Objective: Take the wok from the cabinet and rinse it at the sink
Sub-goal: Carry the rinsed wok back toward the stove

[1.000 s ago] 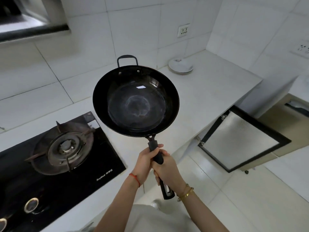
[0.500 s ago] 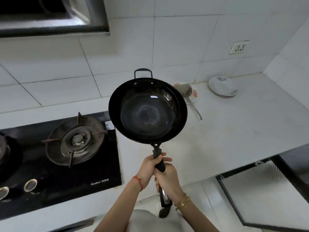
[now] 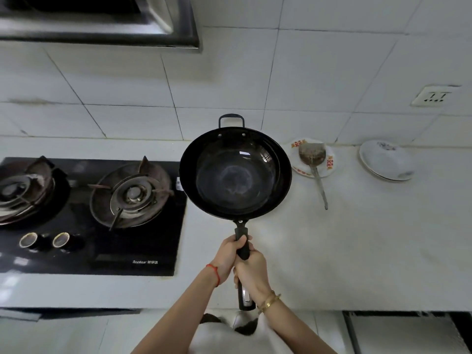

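Wok (image 3: 235, 175) extends forward from both hands' closed grip on its handle (image 3: 242, 245).

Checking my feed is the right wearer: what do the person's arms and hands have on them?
Both forearms are bare, with no sleeves or gloves. The left hand has a thin red string bracelet at its wrist. The right hand has gold bangles at its wrist. No rings or watch show.

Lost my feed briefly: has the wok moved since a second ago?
Yes. The wok has swung right, away from the stove burner, toward the spatula plate; both hands keep their grip.
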A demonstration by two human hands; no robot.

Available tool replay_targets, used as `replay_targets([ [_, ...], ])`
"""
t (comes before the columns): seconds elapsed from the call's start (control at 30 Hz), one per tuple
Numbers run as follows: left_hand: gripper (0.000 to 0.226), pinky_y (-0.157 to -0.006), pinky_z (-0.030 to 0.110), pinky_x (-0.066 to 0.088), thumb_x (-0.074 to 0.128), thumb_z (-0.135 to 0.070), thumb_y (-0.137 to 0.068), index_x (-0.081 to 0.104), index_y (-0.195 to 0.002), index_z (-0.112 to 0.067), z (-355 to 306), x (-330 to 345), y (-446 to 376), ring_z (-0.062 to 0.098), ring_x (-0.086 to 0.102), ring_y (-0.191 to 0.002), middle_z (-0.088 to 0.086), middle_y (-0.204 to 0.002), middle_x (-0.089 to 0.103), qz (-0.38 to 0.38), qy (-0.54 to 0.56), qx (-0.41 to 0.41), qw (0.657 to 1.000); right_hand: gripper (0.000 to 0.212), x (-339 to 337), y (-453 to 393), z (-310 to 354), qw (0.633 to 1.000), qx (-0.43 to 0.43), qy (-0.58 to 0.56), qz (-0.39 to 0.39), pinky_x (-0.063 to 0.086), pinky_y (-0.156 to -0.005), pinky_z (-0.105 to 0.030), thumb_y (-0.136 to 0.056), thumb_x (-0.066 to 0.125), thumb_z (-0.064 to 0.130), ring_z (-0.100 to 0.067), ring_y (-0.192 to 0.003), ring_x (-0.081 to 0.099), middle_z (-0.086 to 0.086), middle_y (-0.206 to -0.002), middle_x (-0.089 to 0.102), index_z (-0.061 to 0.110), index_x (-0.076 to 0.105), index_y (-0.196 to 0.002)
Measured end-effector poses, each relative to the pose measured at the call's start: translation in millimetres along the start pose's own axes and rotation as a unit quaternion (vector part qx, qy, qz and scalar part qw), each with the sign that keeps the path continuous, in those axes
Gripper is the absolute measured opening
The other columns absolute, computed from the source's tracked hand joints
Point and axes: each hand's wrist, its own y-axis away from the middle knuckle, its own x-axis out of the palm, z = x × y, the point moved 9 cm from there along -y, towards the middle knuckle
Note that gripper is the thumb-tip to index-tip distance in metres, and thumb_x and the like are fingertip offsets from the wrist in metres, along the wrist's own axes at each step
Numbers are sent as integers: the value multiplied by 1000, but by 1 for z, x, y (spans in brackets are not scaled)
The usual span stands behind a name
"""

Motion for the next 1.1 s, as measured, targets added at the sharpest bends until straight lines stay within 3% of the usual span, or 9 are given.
replay_targets([
  [1.1,19,-77,26,47,41,-12,-102,52,-110,2,8,-23,-20,19,55,-76,7,-77,56,26,-31,-19,999,22,24,-12,-12,999,34,9,-38,37,-28,-20,-85,53,19,-18,-24,49,-1,-32,51,10,56,-65],
])
